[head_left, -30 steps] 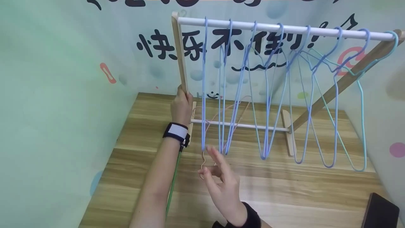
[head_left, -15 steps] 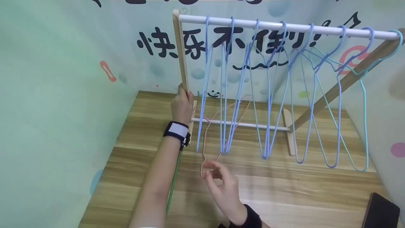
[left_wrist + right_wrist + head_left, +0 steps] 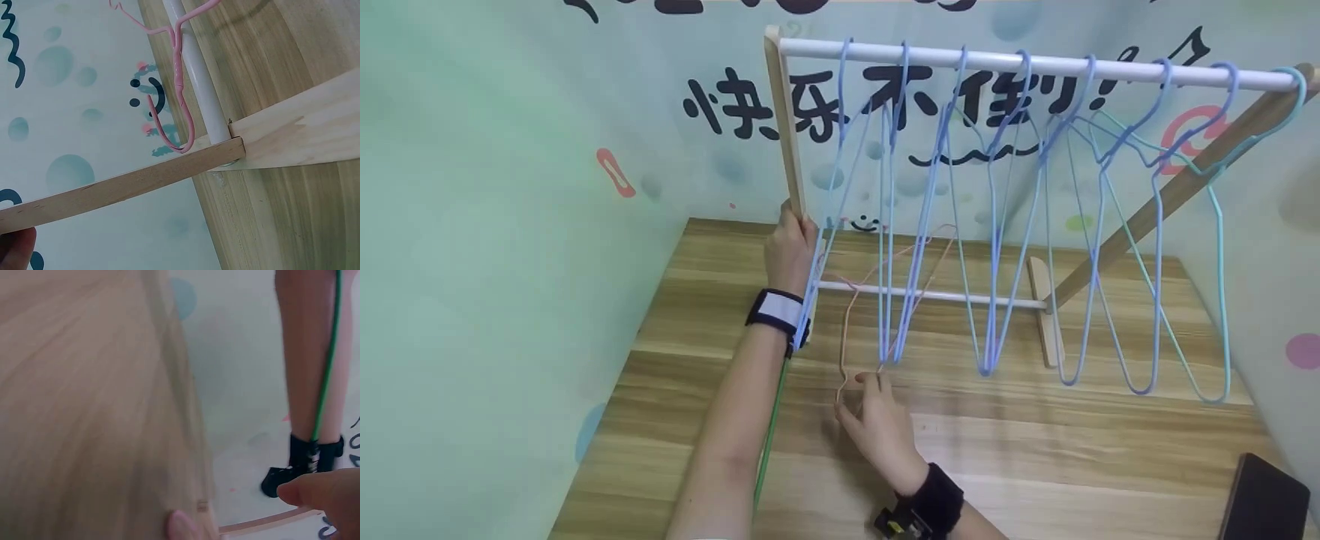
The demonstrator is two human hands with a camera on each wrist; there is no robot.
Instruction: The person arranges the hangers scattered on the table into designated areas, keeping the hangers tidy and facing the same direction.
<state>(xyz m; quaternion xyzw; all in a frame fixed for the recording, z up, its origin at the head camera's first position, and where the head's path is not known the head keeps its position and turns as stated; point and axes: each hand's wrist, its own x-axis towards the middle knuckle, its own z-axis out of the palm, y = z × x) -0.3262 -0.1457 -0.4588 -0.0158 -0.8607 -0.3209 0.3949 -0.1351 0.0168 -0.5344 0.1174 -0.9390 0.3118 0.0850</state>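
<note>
My left hand point(image 3: 790, 251) grips the left wooden post point(image 3: 786, 135) of a hanger rack; in the left wrist view a fingertip point(image 3: 17, 244) shows against that post. A pink clothes hanger point(image 3: 845, 330) lies low at the rack's left end, its hook point(image 3: 183, 126) beside the post. My right hand point(image 3: 881, 427) is at the hanger's near end, thumb and fingers on either side of it. In the right wrist view the thumb and a finger point(image 3: 320, 492) stand apart. The leftmost blue hanger point(image 3: 829, 217) hangs tilted, its lower end overlapping my left wristband.
Several blue hangers point(image 3: 994, 225) and a turquoise one point(image 3: 1222, 262) hang from the white top rail point(image 3: 1057, 66). A white lower bar point(image 3: 960, 298) joins the rack's feet. A dark flat object point(image 3: 1264, 499) lies at the front right. A green cable point(image 3: 769, 450) runs along my left forearm.
The leftmost blue hanger has swung left to my left wrist. My right hand has lowered and turned at the pink hanger's near end, its fingers bending. My left hand keeps its grip.
</note>
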